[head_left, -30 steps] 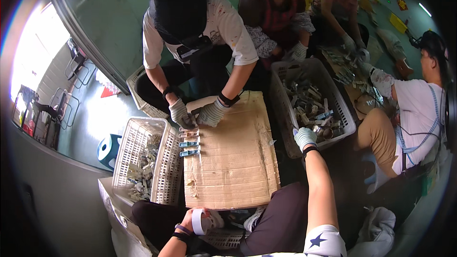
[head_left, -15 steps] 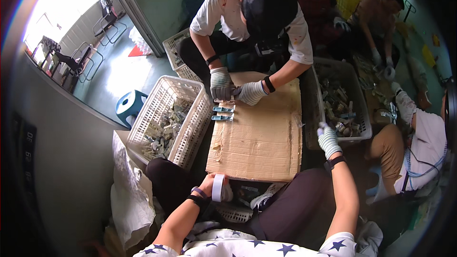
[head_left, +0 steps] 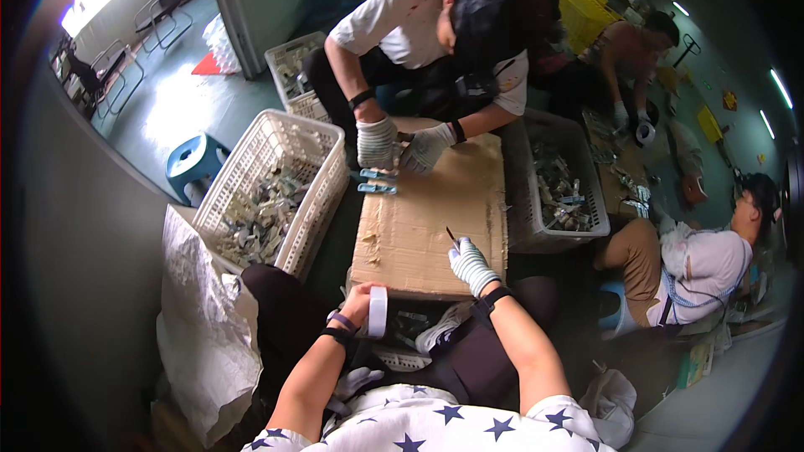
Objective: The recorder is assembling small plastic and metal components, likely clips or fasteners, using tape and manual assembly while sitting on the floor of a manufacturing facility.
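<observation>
The left hand (head_left: 358,301) is holding a white roll of tape (head_left: 378,313), its grip curling around the roll at the near left corner of the cardboard tabletop (head_left: 410,251). The right hand (head_left: 473,266), wearing a striped glove, is keeping a narrow grip on a thin dark tool (head_left: 453,238) over the near right part of the tabletop. The tool is pointing toward the far left, and is perhaps tweezers or a blade, too small here to tell.

Two blue clips (head_left: 377,189) are lying side by side at the left edge of the tabletop. Just beyond them, a co-worker's gloved hands (head_left: 429,149) are working close together at the far left. On the left, a white basket (head_left: 320,211) is holding a heap of mixed small pieces (head_left: 268,209); on the right, a pale crate (head_left: 578,234) is holding more. A blue stool (head_left: 191,159) is standing beyond the basket.
</observation>
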The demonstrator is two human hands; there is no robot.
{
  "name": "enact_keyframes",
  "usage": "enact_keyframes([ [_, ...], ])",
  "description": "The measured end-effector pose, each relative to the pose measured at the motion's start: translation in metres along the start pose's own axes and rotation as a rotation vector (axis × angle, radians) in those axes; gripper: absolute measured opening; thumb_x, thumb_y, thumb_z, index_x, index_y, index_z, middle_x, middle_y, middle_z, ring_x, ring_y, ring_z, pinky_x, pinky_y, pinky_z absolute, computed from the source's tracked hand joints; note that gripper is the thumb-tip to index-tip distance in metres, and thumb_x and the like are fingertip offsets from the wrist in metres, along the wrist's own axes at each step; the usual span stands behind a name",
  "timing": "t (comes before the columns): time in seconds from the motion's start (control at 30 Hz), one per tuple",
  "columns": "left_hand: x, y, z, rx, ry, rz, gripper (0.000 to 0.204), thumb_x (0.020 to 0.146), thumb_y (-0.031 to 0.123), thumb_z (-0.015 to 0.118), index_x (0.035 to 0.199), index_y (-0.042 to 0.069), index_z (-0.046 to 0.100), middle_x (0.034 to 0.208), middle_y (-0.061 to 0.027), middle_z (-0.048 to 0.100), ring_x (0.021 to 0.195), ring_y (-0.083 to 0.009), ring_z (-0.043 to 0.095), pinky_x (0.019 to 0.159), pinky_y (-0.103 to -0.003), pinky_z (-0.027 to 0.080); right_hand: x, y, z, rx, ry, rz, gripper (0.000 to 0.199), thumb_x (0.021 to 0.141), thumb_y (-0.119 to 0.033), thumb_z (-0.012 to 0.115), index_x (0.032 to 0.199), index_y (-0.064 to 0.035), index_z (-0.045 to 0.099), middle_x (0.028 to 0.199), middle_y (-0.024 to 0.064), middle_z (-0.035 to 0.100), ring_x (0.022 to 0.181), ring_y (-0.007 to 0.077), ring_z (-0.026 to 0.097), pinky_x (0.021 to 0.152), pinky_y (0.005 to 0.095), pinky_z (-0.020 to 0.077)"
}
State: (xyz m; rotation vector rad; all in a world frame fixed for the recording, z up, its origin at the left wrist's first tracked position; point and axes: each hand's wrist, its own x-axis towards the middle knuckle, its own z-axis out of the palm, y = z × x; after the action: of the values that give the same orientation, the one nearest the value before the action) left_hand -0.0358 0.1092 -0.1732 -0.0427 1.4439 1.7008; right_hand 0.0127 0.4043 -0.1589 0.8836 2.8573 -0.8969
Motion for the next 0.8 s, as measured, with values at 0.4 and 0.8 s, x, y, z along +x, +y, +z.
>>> enact_keyframes([
  [0.4, 0.001, -0.007, -0.002, 0.369, -0.075, 0.284, 0.037, 0.071, -0.010, 0.049, 0.103, 0.001, 0.064, 0.090, -0.0079, 0.067, 0.084, -0.0143, 0.061, 0.077, -0.027, 0.049, -0.010, 0.012, 0.051, 0.062, 0.191, -0.044, 0.025, 0.090, -0.024, 0.051, 0.102, -0.0039, 0.059, 0.103, 0.0217, 0.062, 0.095, 0.0387, 0.059, 0.080, 0.0431, 0.0484],
  [0.8, 0.002, -0.013, -0.002, 0.299, -0.100, 0.384, 0.050, 0.069, -0.014, 0.040, 0.111, 0.003, 0.061, 0.102, -0.0177, 0.065, 0.098, -0.0280, 0.062, 0.088, -0.032, 0.046, -0.016, -0.014, 0.043, -0.085, 0.192, -0.043, 0.025, 0.088, -0.025, 0.050, 0.105, -0.0066, 0.054, 0.096, 0.0214, 0.062, 0.089, 0.0403, 0.059, 0.076, 0.0472, 0.0472],
])
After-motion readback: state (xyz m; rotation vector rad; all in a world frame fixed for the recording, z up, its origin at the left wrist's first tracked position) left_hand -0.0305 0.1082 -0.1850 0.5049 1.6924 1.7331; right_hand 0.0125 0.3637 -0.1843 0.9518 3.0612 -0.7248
